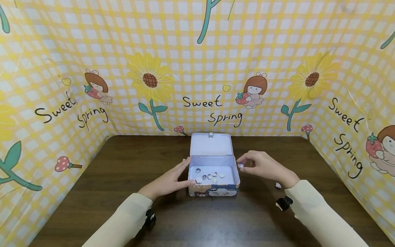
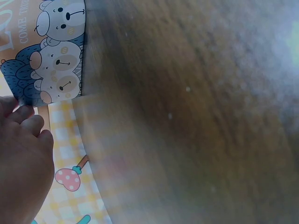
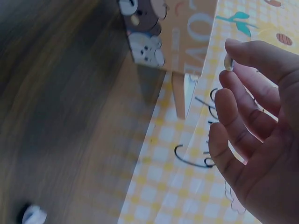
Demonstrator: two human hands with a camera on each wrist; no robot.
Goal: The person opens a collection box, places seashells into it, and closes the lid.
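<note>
An open tin box [image 1: 214,190] printed with cartoon bears stands on the table, its hinged lid [image 1: 211,144] tipped back. Several small white-and-purple seashells [image 1: 214,174] lie scattered on its floor. My left hand [image 1: 168,180] rests against the box's left side, fingers along the wall and thumb at the front left corner. Just outside the right wall, my right hand [image 1: 262,165] pinches one small seashell [image 3: 228,63] between thumb and index finger. The other fingers of that hand are loosely bent, as the right wrist view shows.
Another seashell [image 1: 278,185] lies on the dark wooden table [image 1: 129,151], under the right wrist. A yellow checked cloth [image 1: 197,68] hangs behind the table and along both sides. Each wrist wears a black strap-on device [image 1: 284,203].
</note>
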